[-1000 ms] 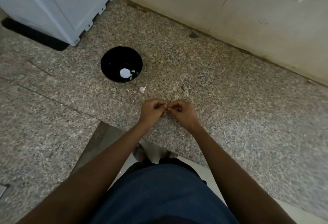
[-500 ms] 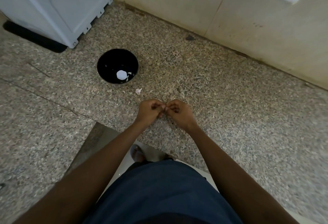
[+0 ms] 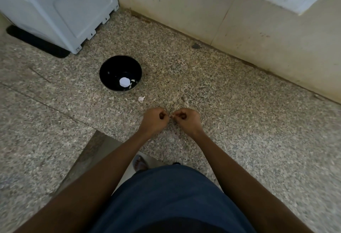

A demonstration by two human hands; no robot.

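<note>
While both hands meet thumb to thumb low over the speckled granite counter point(image 3: 239, 122), the left hand point(image 3: 155, 120) and right hand point(image 3: 187, 121) are curled, pinching a small pale piece point(image 3: 171, 116) between their fingertips. It is probably a garlic clove being skinned, though little of it shows. Just beyond lies a loose garlic clove point(image 3: 141, 99), not yet peeled. Farther off, the black bowl point(image 3: 110, 66) holds one white rounded piece point(image 3: 124, 82) and a few scraps, so I judge the peeling is at an early stage.
</note>
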